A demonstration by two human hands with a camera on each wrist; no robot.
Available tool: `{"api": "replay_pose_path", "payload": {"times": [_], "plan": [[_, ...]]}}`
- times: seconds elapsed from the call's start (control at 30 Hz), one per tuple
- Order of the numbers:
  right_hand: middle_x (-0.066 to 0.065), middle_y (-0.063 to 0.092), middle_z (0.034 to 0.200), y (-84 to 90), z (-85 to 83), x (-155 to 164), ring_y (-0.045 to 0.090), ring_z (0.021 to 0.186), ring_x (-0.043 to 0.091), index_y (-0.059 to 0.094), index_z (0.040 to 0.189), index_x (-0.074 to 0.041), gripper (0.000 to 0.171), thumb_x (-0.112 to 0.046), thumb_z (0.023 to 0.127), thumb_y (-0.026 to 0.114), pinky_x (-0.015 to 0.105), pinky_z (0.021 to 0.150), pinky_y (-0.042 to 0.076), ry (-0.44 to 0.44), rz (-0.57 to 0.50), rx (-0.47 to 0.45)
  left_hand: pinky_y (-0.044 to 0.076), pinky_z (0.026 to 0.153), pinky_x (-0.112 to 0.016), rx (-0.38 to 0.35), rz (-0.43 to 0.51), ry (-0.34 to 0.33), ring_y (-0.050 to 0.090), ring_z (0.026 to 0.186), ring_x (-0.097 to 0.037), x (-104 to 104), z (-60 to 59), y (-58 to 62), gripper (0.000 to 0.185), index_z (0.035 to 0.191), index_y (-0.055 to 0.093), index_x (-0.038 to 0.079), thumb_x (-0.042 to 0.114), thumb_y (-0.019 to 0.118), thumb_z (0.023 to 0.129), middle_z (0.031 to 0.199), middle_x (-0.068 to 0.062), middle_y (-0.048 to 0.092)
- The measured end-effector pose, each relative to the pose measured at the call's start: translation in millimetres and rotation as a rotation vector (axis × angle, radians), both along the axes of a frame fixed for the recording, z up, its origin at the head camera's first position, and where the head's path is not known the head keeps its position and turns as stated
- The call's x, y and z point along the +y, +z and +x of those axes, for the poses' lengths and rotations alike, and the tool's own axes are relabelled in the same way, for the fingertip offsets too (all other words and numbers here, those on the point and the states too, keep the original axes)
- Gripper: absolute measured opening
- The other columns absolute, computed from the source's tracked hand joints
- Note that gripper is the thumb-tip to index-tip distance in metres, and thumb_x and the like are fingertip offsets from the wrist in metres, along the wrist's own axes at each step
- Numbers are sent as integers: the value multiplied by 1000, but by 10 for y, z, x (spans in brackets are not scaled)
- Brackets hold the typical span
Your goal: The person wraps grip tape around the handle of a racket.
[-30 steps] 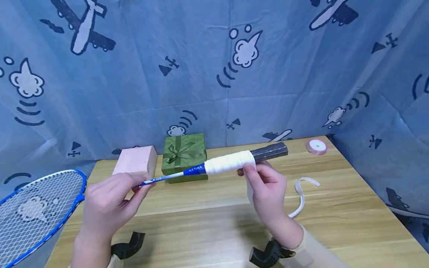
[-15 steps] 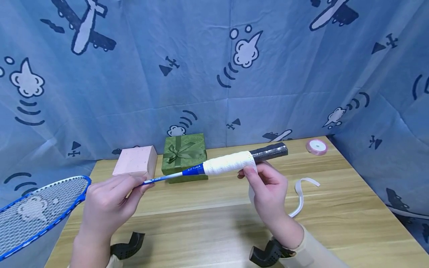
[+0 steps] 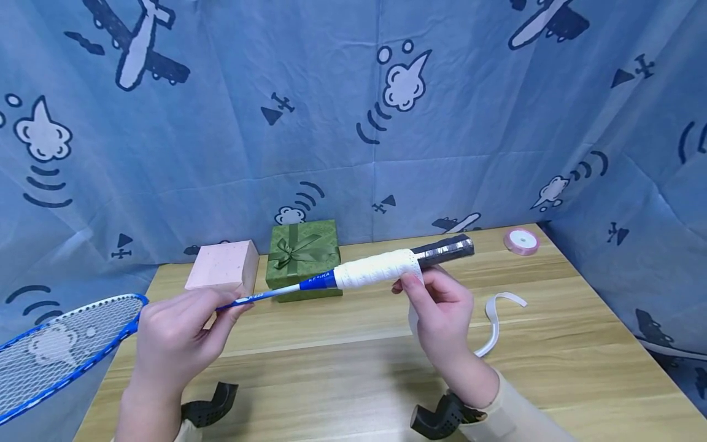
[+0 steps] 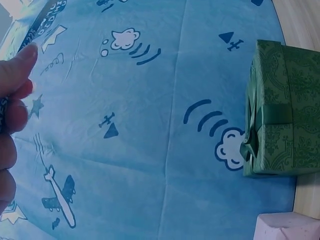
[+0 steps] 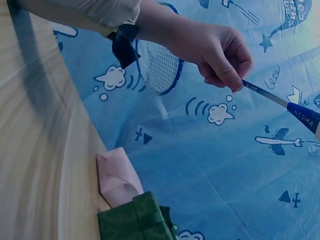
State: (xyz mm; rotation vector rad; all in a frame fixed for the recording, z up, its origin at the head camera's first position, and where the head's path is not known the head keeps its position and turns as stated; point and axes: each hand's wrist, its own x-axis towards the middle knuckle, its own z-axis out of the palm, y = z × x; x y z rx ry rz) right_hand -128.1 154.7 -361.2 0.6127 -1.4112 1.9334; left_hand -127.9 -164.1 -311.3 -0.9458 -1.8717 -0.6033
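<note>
Racket (image 3: 317, 281) held above desk (image 3: 342, 380). Left hand (image 3: 179, 325): fingers pinching shaft (image 3: 282, 291), presumably to steady it. Right hand (image 3: 442, 307): fingers pinching white tape (image 3: 378, 268) at handle (image 3: 444, 249), likely for tension.

Desk (image 3: 342, 374): I have room below the racket (image 3: 378, 270).
Far side: pink box (image 3: 220, 267), green box (image 3: 301, 252) block me.

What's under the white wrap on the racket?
Can't see: the white wrap covers that stretch of the racket. Past one edge a black handle end shows; past the other, a blue cone. Whether the black continues underneath is hidden.
</note>
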Motion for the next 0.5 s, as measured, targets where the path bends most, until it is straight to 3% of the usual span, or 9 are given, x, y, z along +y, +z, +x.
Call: {"api": "replay_pose_path", "payload": {"times": [0.17, 0.37, 0.5], "plan": [[4, 74, 83, 11, -3, -6, 69, 75, 17, 69, 78, 8, 20, 19, 92, 58, 23, 72, 58, -21, -21, -21, 33, 43, -18, 40, -5, 47, 43, 46, -5, 16, -3, 6, 37, 83, 76, 5, 34, 64, 104, 74, -1, 70], [5, 74, 83, 19, 6, -17, 69, 74, 17, 67, 78, 11, 19, 19, 92, 58, 24, 72, 58, -10, -45, -38, 45, 45, -40, 178, 66, 114, 60, 50, -24, 68, -28, -20, 38, 74, 75, 2, 25, 65, 103, 70, -6, 71], [6, 75, 85, 23, 18, -15, 70, 73, 18, 66, 79, 13, 15, 18, 92, 59, 25, 73, 59, -10, -44, -44, 45, 45, -40, 185, 90, 115, 61, 52, -25, 80, -31, -26, 39, 73, 75, 1, 24, 65, 103, 68, -7, 70]]}}
